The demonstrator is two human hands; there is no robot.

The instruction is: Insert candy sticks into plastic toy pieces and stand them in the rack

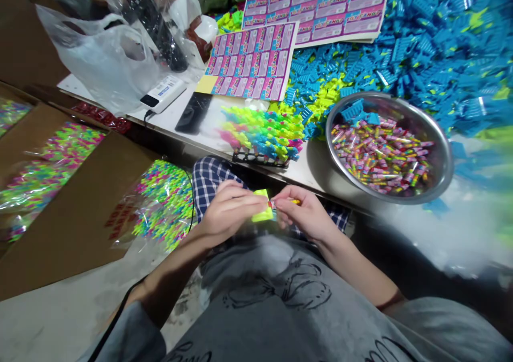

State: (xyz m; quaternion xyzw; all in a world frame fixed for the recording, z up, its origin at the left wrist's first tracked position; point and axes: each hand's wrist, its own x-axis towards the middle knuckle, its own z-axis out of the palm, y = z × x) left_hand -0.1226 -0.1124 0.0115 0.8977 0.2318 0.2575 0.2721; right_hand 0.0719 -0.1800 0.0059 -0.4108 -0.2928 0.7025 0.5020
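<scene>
Over my lap, my left hand (230, 210) is closed around a small bright yellow plastic toy piece (262, 206). My right hand (300, 210) pinches a small wrapped candy (273, 205) against the right side of that piece; a yellow end of something pokes out between its fingers. Just beyond my hands, at the table's edge, a black rack (260, 158) holds many upright toy pieces (264, 130) in yellow, green, blue and pink. To the right of it stands a metal bowl (449, 162) full of small wrapped candies (380, 156), with blue plastic pieces on top.
A heap of blue plastic parts (420, 57) covers the table's right side. Printed label sheets (256, 57) lie at the back. A phone (194, 113), a white device (164, 92) and a plastic bag (108, 57) are on the left. Bagged toys (166, 202) and cardboard boxes (80, 212) stand below.
</scene>
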